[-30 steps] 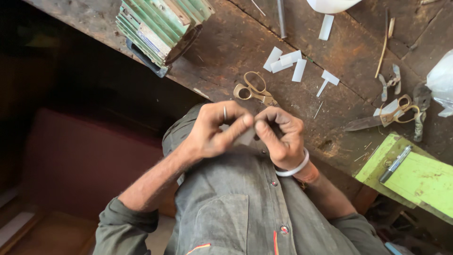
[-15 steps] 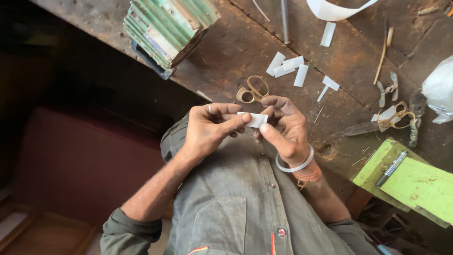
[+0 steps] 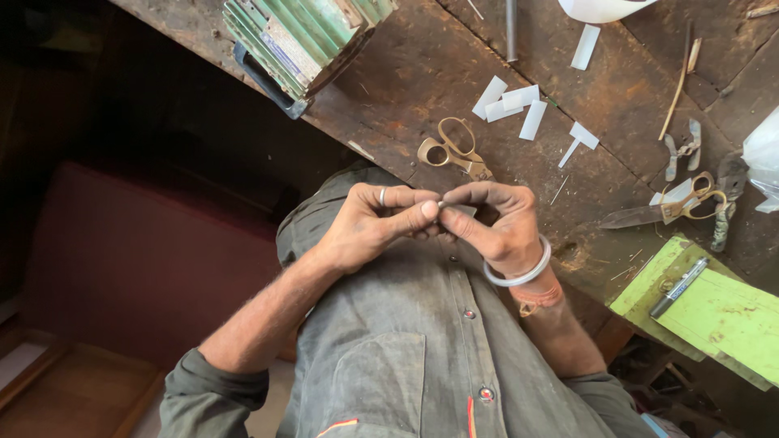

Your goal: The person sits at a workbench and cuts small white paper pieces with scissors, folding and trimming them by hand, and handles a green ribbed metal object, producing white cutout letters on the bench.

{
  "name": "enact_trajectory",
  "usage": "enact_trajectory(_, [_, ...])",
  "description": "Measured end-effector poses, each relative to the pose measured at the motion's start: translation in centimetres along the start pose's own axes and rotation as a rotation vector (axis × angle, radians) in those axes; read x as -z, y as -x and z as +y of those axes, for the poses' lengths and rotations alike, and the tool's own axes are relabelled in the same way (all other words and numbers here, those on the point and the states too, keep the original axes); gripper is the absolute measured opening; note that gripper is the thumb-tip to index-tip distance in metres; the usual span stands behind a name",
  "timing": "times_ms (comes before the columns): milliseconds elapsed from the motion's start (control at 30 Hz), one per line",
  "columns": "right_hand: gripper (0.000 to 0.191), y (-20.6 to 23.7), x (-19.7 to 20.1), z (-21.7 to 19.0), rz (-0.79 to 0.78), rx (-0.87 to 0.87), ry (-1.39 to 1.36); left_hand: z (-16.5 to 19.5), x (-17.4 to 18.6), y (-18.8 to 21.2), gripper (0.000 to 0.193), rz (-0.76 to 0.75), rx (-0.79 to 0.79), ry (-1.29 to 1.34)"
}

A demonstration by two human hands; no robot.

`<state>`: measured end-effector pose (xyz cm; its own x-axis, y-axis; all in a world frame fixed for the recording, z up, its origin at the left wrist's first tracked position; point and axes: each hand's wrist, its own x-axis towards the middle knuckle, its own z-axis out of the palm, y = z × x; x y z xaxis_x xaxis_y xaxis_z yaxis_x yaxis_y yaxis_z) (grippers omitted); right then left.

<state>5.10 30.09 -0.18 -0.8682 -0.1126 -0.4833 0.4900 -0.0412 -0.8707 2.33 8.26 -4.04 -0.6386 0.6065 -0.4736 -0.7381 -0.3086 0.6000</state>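
Observation:
My left hand (image 3: 375, 223), with a ring on one finger, and my right hand (image 3: 497, 225), with a white bangle at the wrist, meet fingertip to fingertip over my grey shirt, just before the table's edge. Between the thumbs and forefingers they pinch a small white piece (image 3: 445, 204), of which only a sliver shows; the rest is hidden by the fingers. Brass-handled scissors (image 3: 451, 151) lie on the dark wooden table (image 3: 406, 89) just beyond my hands.
Several white paper strips (image 3: 513, 105) lie past the scissors. A stack of green flat packs (image 3: 304, 36) sits at the table's left edge. A second pair of scissors (image 3: 680, 204), tweezers (image 3: 682, 151) and a green board (image 3: 714, 316) with a pen (image 3: 680, 288) are at the right.
The hands have closed together. Half a second ago the white piece lay flat and plain between the fingers; now it is pinched tight and mostly hidden.

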Motion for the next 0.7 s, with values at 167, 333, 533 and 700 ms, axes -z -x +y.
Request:
enact_trajectory(167, [0.008, 1.5, -1.2, 0.1, 0.046, 0.265, 0.259, 0.8, -0.6, 1.6, 0.022, 0.004, -0.149, -0.253])
enact_trajectory(333, [0.013, 2.5, -2.3, 1.5, 0.09, 0.362, 0.149, 1.5, -1.3, 2.9, 0.014, 0.061, -0.507, -0.659])
enact_trajectory(533, [0.016, 2.1, -2.3, 2.8, 0.022, 0.411, -0.01, 1.8, -1.8, 3.0, 0.02, 0.096, -0.695, -0.684])
enact_trajectory(700, [0.018, 0.7, -1.9, 3.7, -0.096, 0.319, -0.107, 2.3, -0.6, 3.1, 0.014, 0.109, -0.721, -0.718])
